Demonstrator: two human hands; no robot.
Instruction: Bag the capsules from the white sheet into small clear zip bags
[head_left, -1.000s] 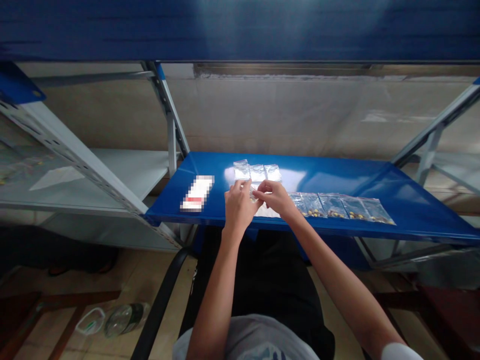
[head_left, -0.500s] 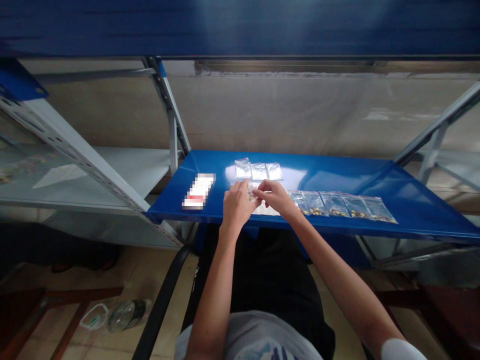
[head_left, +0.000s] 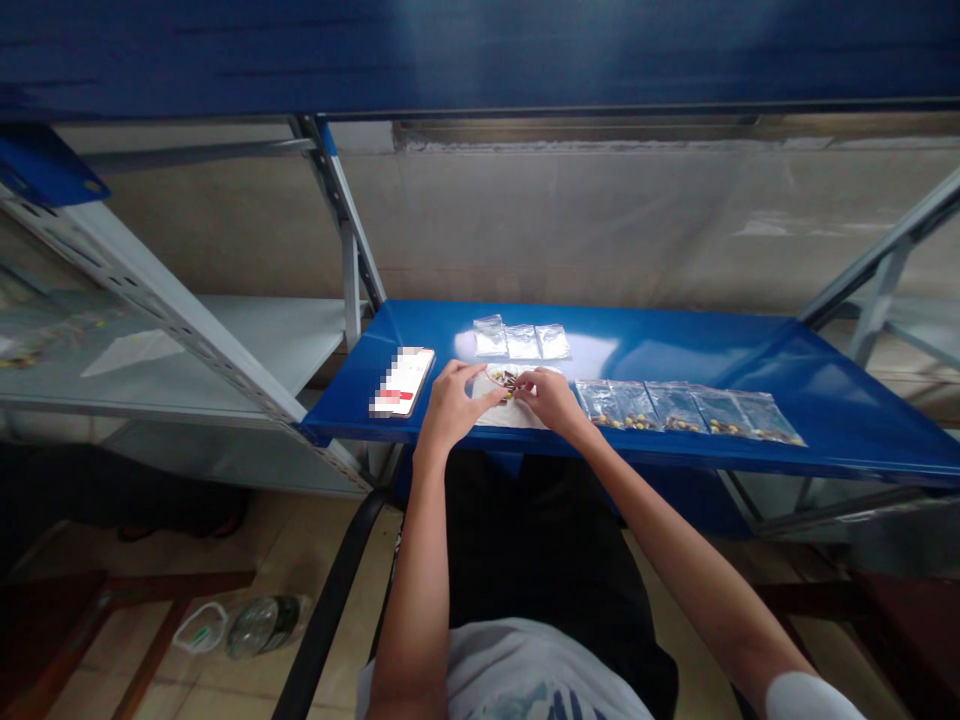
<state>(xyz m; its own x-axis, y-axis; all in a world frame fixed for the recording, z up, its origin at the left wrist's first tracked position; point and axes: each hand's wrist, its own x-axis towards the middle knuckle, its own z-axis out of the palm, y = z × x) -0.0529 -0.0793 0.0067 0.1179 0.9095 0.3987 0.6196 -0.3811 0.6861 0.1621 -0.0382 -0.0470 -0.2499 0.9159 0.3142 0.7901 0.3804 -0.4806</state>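
Yellow and dark small pieces (head_left: 508, 382) lie in a pile on a white sheet (head_left: 517, 416) on the blue shelf. On the pile's left side is my left hand (head_left: 456, 405), its thumb and fingers apart with nothing visible between them. From the right, my right hand (head_left: 549, 396) reaches into the pile with its fingertips pinched together; what they hold is too small to make out. Flat clear bags (head_left: 523, 341) lie behind the sheet. Several bags with small yellow and dark pieces (head_left: 679, 409) form a row to the right.
A phone (head_left: 409, 380) lies on the shelf at the left. Metal posts (head_left: 349, 220) flank the blue shelf (head_left: 750, 350), and a blue board (head_left: 480, 60) spans above. On the floor at lower left are a clear bottle (head_left: 255, 627) and a plastic container (head_left: 201, 630).
My left hand has moved left and opened away from my right hand. The pile on the sheet, hidden before, now shows between them. The view has shifted slightly.
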